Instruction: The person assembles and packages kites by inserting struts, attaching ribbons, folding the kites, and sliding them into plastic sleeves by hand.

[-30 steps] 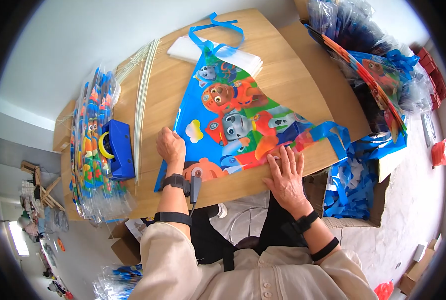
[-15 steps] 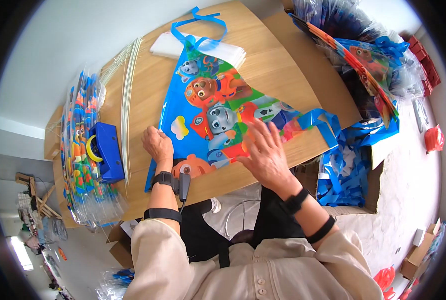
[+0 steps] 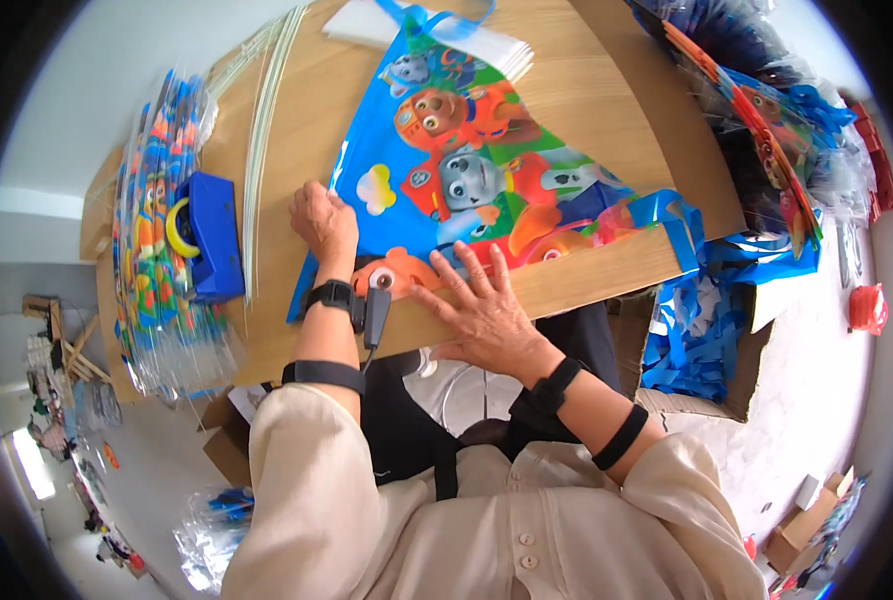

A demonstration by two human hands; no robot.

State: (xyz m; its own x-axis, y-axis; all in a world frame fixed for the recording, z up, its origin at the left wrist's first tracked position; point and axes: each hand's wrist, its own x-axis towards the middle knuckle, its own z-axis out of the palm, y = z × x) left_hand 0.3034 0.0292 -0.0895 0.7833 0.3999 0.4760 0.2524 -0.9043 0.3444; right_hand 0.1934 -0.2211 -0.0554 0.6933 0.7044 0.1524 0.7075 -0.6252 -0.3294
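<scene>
A triangular kite point(image 3: 536, 170) with cartoon dogs on blue and green film lies flat on the wooden table, blue ribbon tails at its corners. My left hand point(image 3: 324, 225) is closed at the kite's left edge, with the fingertips partly hidden. Lower down, my right hand point(image 3: 486, 310) rests with spread fingers over the kite's near edge and the bare wood. A stack of white plastic sheets point(image 3: 506, 50) lies partly under the kite's top.
Left of the kite lie thin white rods point(image 3: 263, 150), a blue tape dispenser point(image 3: 216, 240) and bagged printed kites point(image 3: 156, 230). A cardboard box of blue ribbons point(image 3: 691, 345) stands by the table's right edge. More bagged kites point(image 3: 756, 110) are piled at upper right.
My right hand has moved left and down to the kite's near edge, fingers spread. My left hand stays at the left edge. The view has shifted, and the table appears higher.
</scene>
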